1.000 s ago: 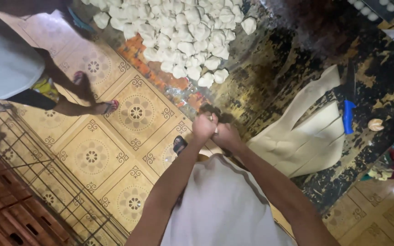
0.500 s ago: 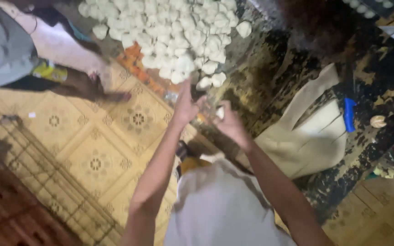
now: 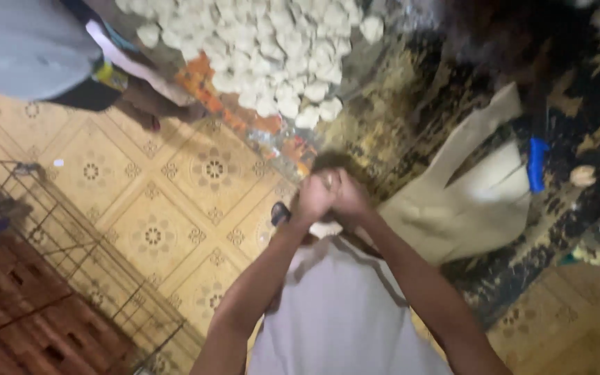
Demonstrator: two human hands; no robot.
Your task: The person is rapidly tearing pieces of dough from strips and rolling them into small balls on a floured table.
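At the near edge of the dark, worn worktop (image 3: 411,104), both hands are pressed together, palms cupped around something. Left hand (image 3: 314,196) and right hand (image 3: 351,198) touch along the fingers; whatever sits between them is hidden, so can't confirm it. Likely one dough lump being rolled or shaped, judging from the pile of pale dough pieces (image 3: 272,48) heaped at the far side of the worktop, toward the top edge of view.

Layout:
- The pile lies on a sheet with an orange printed wrapper (image 3: 244,118) showing at its near edge.
- A cream cloth bag (image 3: 467,194) lies on the worktop to the right of the hands, close to the right forearm.
- A small blue object (image 3: 537,163) sits at the right edge of that bag.
- Another person (image 3: 43,48) stands at the upper left on the patterned tile floor (image 3: 154,229); a black wire rack (image 3: 57,243) stands at lower left.

Doing this step well, my read:
- Keep palm pressure even, so the piece comes out round rather than flattened.
- Work over the worktop edge, not over the floor, so a dropped piece stays clean.
- Keep elbows clear of the bag.
- Match size and shape to the pieces already in the pile.

The frame is motion-blurred, so no finer grip detail is readable.
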